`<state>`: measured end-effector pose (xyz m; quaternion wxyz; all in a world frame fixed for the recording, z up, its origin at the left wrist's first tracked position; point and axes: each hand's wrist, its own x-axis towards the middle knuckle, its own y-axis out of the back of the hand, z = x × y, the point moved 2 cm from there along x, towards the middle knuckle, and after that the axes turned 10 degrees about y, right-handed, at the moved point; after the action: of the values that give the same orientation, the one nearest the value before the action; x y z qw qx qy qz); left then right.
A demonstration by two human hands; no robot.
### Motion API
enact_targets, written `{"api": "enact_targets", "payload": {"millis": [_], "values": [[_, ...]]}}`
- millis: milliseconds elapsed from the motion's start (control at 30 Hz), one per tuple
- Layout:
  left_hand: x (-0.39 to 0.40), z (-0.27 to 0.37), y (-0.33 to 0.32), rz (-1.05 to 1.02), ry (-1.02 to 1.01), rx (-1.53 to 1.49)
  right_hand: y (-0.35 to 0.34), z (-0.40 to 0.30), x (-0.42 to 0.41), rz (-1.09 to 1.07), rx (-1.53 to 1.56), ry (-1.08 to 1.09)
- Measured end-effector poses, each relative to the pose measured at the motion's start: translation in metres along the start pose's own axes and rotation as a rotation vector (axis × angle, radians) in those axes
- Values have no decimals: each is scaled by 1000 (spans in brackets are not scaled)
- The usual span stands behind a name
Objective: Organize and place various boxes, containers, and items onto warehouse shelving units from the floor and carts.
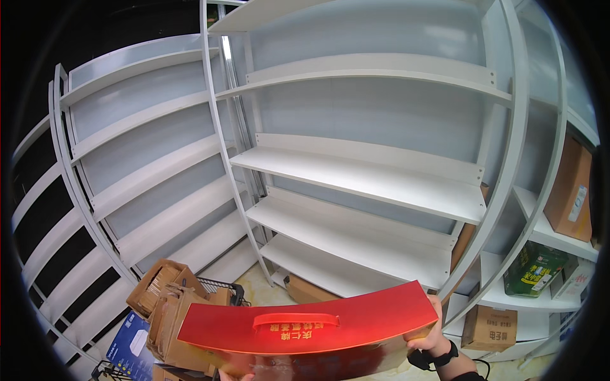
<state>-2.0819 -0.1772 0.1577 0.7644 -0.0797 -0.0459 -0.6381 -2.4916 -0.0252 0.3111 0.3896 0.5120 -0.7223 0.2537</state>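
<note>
A large red gift box [376, 314] with a red carry handle and gold writing on its narrow face spans the lower middle, held between both hands. My right hand [427, 328], a black band on its wrist, grips the box's right end, thumb on the near side. At the bottom edge, my left hand [236, 376] shows only as fingertips against the box's lower left part; the rest of it is out of the picture.
White metal shelves [357, 185] stand ahead, with another rack [152, 162] to the left. Opened cardboard boxes [176, 319] and a blue box [131, 347] fill a wire cart at lower left. Right-hand shelves hold a green package [533, 269] and cartons [491, 328]. A carton [310, 291] lies beneath the middle rack.
</note>
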Motion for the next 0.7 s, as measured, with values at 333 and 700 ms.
{"api": "enact_targets", "payload": {"millis": [333, 700], "values": [[129, 118, -187, -38, -293, -272, 66, 18, 117, -298, -650, -209], [335, 199, -407, -358, -458, -530, 75, 79, 328, 390, -442, 395]]}}
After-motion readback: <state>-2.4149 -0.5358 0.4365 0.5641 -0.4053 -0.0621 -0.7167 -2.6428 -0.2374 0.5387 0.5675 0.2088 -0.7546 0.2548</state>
